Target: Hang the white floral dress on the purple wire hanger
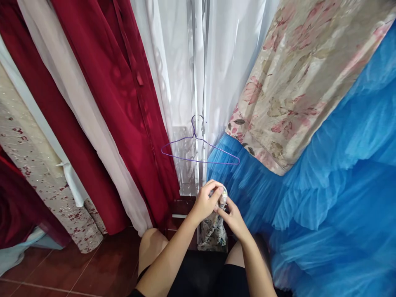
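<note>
A light fabric piece with a dark floral print (213, 236) hangs between my knees, bunched and narrow at the top. At its upper end my left hand (208, 201) is closed, thumb and fingers pinching the bunched cloth. Just right of it and slightly lower, my right hand (231, 218) is closed on the same cloth, with its fingertips partly behind the fabric. What kind of garment it is cannot be made out. Above both hands a purple wire hanger (201, 161) hangs bare by its hook, touching neither hand.
Dark red dresses (123, 107) and a sparkly floral dress (62, 198) hang at left. White sheer fabric (232, 49) hangs behind the hanger. At right are a beige floral dress (287, 90) and a wide blue tulle skirt (340, 214). Red-brown tiles (93, 268) cover the floor.
</note>
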A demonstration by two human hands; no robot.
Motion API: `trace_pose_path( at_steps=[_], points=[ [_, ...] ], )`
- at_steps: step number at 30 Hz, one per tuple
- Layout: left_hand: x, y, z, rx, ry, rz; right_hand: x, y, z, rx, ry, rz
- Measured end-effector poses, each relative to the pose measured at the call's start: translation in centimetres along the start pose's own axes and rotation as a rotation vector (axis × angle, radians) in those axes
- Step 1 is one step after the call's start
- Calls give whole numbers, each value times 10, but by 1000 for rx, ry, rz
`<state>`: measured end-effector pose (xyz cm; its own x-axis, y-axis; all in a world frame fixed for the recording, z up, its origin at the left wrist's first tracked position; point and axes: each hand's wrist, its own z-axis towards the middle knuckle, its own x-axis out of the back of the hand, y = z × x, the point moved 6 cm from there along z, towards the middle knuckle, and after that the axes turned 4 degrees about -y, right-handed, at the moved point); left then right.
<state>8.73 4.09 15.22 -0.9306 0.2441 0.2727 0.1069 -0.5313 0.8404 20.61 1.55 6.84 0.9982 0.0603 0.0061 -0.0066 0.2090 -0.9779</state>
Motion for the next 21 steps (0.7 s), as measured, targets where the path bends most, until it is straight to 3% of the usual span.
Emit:
trace_pose_path(
  at_steps=[2,5,9,11,13,15,19,21],
  points=[
    [-6,12,-4,-35,-45,65,-13,-11,-1,-37,-153,4],
    [-12,-1,-16,34,-192,5,-18,-15,-9,-135,-242,107],
    [-22,-48,-54,260,-539,-33,6,-21,-11,-238,-163,243],
    [-16,-71,-71,343,-613,106,29,-28,-2,-261,-85,221],
    [1,-85,-76,358,-548,241,55,-39,19,-219,-22,147],
    [24,-85,-68,281,-391,287,83,-55,49,-133,43,81],
    [66,-64,-40,72,-154,299,128,-91,123,85,202,95],
    [79,-52,-28,29,-121,358,129,-103,160,101,130,105]
  ],
)
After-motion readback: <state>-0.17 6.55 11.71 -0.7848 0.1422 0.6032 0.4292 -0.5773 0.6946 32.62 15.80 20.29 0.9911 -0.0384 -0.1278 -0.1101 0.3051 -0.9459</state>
